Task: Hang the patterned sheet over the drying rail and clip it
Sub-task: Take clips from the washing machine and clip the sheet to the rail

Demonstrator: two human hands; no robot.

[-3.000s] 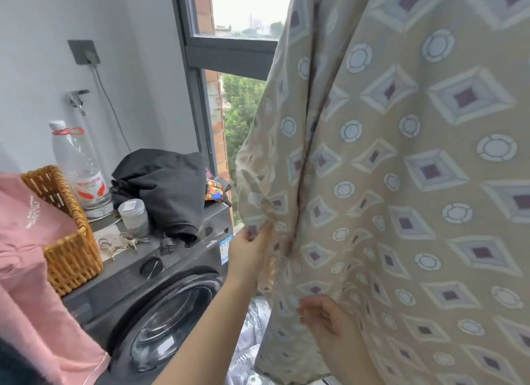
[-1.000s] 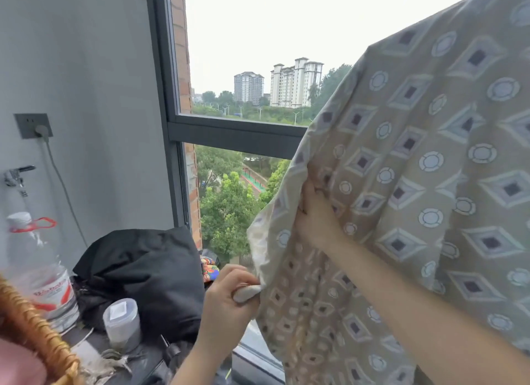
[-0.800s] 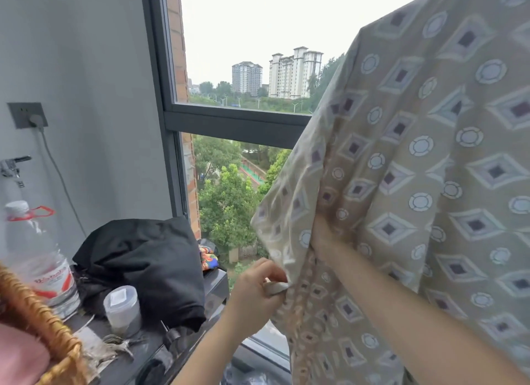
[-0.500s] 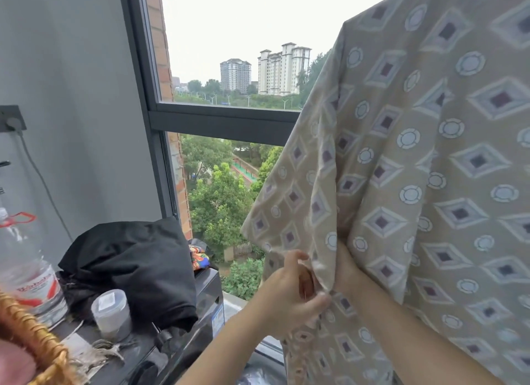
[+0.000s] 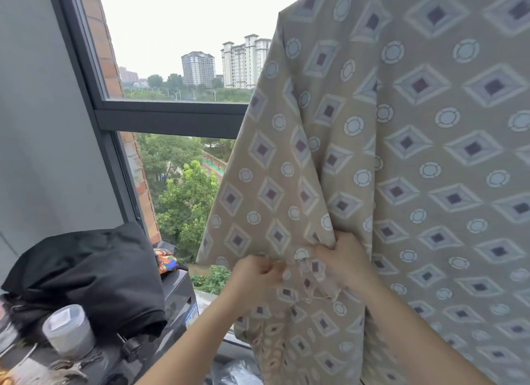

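Note:
The patterned sheet [image 5: 407, 155], beige with purple diamonds and pale circles, hangs from above the frame and fills the right half of the view. Its left edge falls in folds in front of the window. My left hand [image 5: 255, 275] pinches the lower hem of the front layer at centre bottom. My right hand [image 5: 344, 261] grips a fold of the sheet just to the right of it, fingers curled into the cloth. The two hands are close together. The drying rail and any clip are out of view.
A washing machine [image 5: 172, 307] stands at lower left. On it lie a black garment [image 5: 86, 273], a small lidded plastic jar [image 5: 67, 330] and a colourful item [image 5: 166, 260]. The window frame [image 5: 172, 116] crosses behind the sheet, with a grey wall [image 5: 43, 126] at left.
The view has tilted and shifted right. My left hand has slid along the sheet's lower edge towards my right hand, and both now hold the cloth side by side, lower than before.

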